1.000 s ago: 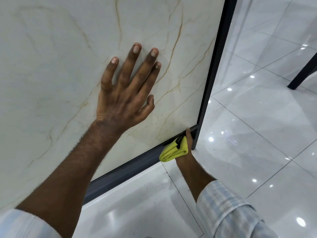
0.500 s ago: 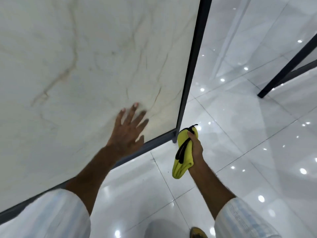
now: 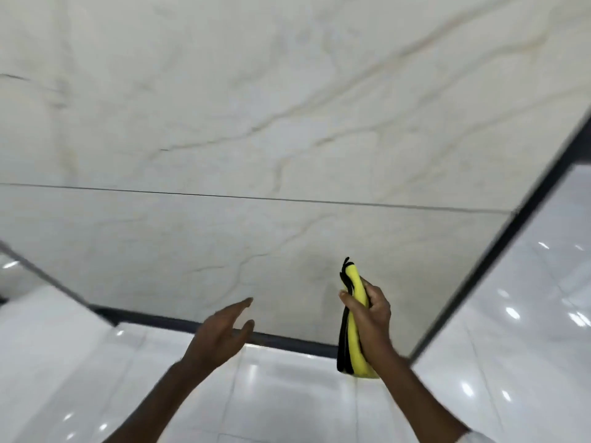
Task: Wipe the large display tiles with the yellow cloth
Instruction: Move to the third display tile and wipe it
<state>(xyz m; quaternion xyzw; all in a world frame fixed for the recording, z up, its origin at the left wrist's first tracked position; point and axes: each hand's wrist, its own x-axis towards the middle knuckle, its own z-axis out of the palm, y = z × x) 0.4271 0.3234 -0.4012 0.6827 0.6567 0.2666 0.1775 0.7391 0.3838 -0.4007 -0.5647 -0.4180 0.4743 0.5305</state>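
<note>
Yellow cloth (image 3: 355, 353), black-edged, folded into a narrow upright roll and held in front of the lower right part of the lower display tile (image 3: 198, 247); whether it touches the face cannot be told. Right hand (image 3: 374, 321) holds it, fingers and thumb curled round the middle. Left hand (image 3: 220, 334) carries nothing, fingers loosely spread, near the tile's bottom edge; contact unclear, the view is blurred. Risks, as judged: a cloth bunched this tight would meet the tile on a thin strip only, leaving streaks and missed bands. The bare left palm, if set on the glossy face, would likely leave prints. Dirt may stay in the seam (image 3: 287, 199) if strokes stop short of it. The upper display tile (image 3: 287, 91) runs high, so its top could go unwiped. Count: one cloth; two hands; two tiles, one seam between; dark frame (image 3: 294, 339) along the bottom and right side; glossy white floor (image 3: 287, 398) below.
</note>
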